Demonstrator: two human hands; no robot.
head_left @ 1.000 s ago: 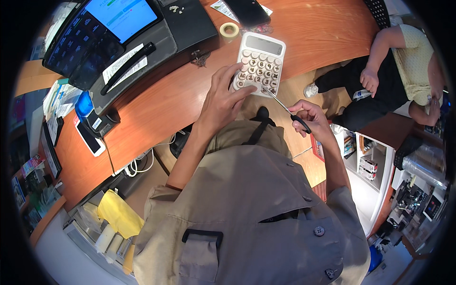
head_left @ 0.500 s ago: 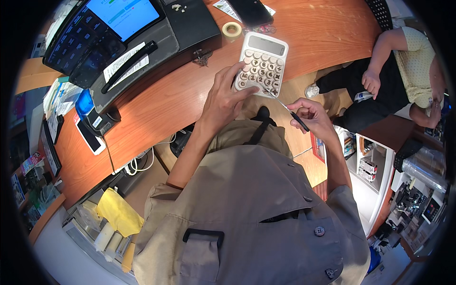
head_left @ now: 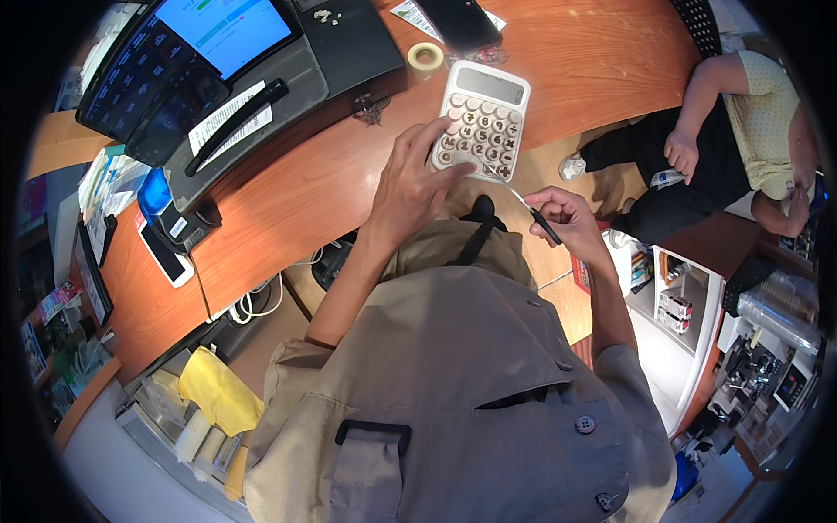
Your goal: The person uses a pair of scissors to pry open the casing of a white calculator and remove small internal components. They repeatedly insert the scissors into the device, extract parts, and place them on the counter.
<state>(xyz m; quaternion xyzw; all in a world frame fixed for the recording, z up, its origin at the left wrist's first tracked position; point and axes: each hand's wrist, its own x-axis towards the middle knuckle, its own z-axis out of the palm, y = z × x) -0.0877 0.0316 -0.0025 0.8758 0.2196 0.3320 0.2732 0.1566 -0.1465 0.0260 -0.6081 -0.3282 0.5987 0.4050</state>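
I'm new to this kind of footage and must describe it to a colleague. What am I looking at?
There is no robot: these are a person's bare hands, seen by a fisheye camera worn on the head, looking down, so straight edges bend. The left hand touches a white calculator at its lower left, by the edge of a wood-coloured desk. The right hand holds a thin metal tool with a black handle, its tip near the lower keys; its exact type is unclear. A tape roll and a black phone lie beyond. Another person's hand appears at right.
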